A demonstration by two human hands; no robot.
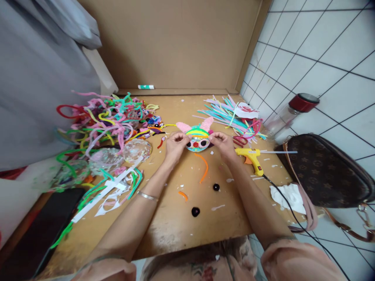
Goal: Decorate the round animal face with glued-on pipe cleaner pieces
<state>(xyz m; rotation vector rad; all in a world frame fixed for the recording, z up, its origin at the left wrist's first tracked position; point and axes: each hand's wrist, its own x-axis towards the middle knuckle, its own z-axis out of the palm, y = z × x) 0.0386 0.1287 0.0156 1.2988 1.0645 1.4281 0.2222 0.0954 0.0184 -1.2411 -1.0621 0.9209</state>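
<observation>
"Nearest items?"

"One counter, wooden. Two round black pieces, loose near the front; a brush from a forearm could roll or scatter them. Short orange strip, loose. Curved orange strip, longer, lying just below the hands."

"And the hands?"

"Left hand and right hand, a pair. The fingers of each are closed, pinching opposite sides of one fuzzy face: pink ears, yellow band, red nose, dark eyes. It sits between them, mid-counter. Too hard a pull outwards might bend it or loosen a glued part."

"Beside the right wrist?"

"Yellow glue gun, nozzle towards the wrist. Whether it is hot, I cannot tell; if so, a small shift of that arm could mean a burn. Its black cord runs off the counter; a snag there could drag the gun."

"Further off?"

"Left: tangled heap of coloured fuzzy stems; a tug on one could bring several. Right: pastel bundle of stems. Last, a green-and-white tube by the brown panel."
</observation>
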